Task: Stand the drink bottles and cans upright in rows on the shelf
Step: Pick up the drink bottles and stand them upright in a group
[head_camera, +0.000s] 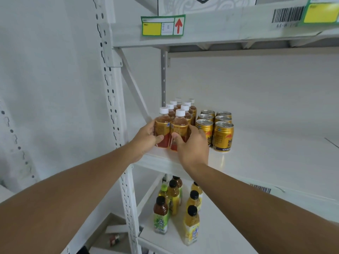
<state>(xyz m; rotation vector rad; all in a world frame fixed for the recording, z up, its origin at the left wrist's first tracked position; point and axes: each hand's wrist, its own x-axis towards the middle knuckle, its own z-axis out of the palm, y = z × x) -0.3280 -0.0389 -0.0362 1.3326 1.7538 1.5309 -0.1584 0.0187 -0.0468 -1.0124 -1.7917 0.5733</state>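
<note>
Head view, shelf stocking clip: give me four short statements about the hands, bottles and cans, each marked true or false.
1. Each hand holds a white-capped bottle: left hand, right hand, front bottles. True.
2. The gold cans lie on their sides. False; they stand upright in two rows.
3. The cans stand right of the bottles. True.
4. The lower shelf holds only cans. False; it holds dark-capped bottles.
</note>
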